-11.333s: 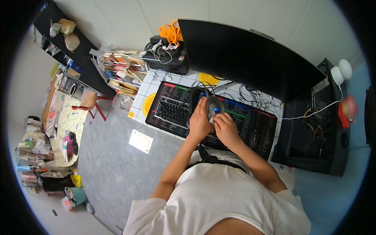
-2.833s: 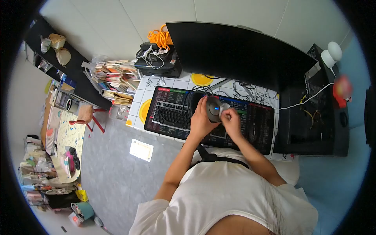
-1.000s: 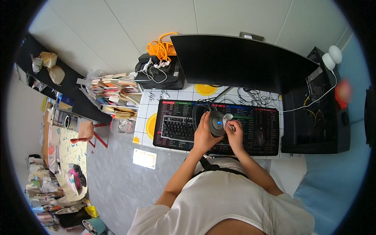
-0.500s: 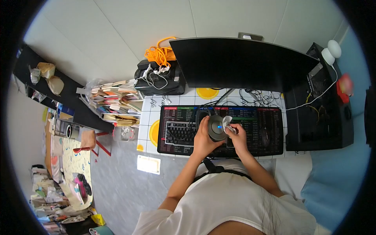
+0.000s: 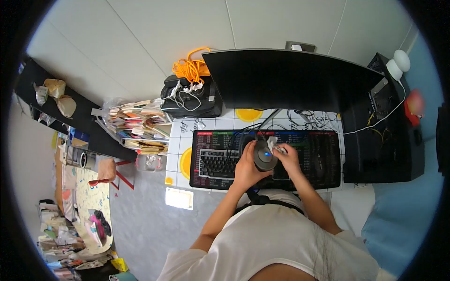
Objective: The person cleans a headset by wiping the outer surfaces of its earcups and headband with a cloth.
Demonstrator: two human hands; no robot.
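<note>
My left hand point(image 5: 248, 167) is wrapped round a dark grey headset point(image 5: 266, 161), its fingers on the far left side and the thumb along the near edge. A small blue light glows on the round ear cup. In my right hand point(image 5: 288, 158) a crumpled white tissue point(image 5: 273, 143) is pinched, close to the right side of the ear cup; whether it touches the cup I cannot tell. Both hands are above the printed black desk mat point(image 5: 328, 175). To their left lies a black keyboard point(image 5: 218, 164), and on the right a dark mouse point(image 5: 320, 161).
A wide monitor point(image 5: 290, 79) stands behind the mat, with tangled cables point(image 5: 307, 117) under it. The black computer case point(image 5: 384, 154) is at the right. Left of the monitor, an orange cable point(image 5: 192, 70) tops a black printer-like box point(image 5: 192, 103). Stacked papers point(image 5: 138, 122) stand further left.
The headset has turned and tilted in my left hand, so more of its dark cushion side shows. My right hand has shifted slightly right with the tissue. The view has moved a little.
</note>
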